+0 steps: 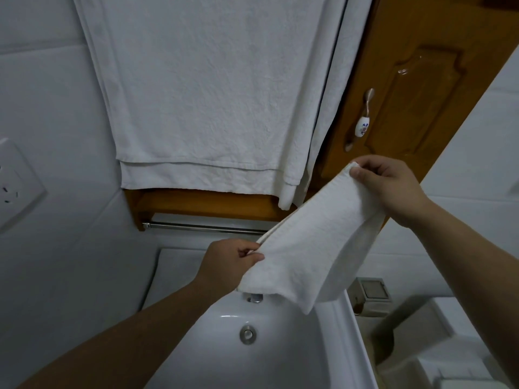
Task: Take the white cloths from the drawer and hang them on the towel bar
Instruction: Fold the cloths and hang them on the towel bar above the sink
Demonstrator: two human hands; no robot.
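I hold a small white cloth (311, 248) stretched between both hands above the sink. My left hand (227, 262) pinches its lower left corner. My right hand (390, 183) pinches its upper right corner, higher and further right. The cloth sags between them and its folded lower edge hangs over the basin. A steel towel bar (202, 227) runs horizontally just behind my left hand, under a wooden cabinet; its right end is hidden by the cloth. Large white towels (213, 94) hang down the wall above the bar. No drawer is in view.
A white sink (280, 357) with a steel drain lies below my hands. The wooden cabinet door (415, 88) with a ceramic handle is at the upper right. A wall socket (14, 186) sits on the left tiles. A white toilet tank is at the lower right.
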